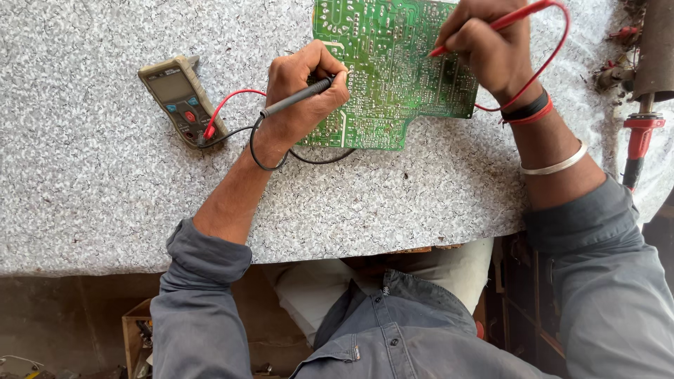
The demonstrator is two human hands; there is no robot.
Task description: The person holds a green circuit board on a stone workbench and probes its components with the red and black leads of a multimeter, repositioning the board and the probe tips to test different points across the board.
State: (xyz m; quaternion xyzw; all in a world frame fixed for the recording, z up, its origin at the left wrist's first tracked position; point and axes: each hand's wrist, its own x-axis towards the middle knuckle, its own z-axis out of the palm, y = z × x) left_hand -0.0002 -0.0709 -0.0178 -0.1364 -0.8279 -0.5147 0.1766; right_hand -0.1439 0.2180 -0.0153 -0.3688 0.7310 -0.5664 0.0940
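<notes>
A: Nearest, the grey sleeves cross the table (105, 210) edge. Why hold both probes like pens?

B: For fine aim, I think. The left hand (303, 95) has its grip pinching the black probe (295, 98); the right hand (491, 49) pinches the red probe (491, 27), both tips on the green circuit board (393, 77).

A: Open room?

B: Bare table lies left, past the multimeter (181, 98); a red-handled tool (637, 140) crowds the right edge.

Probes (298, 98) in both hands (on green board (386, 70))
</notes>
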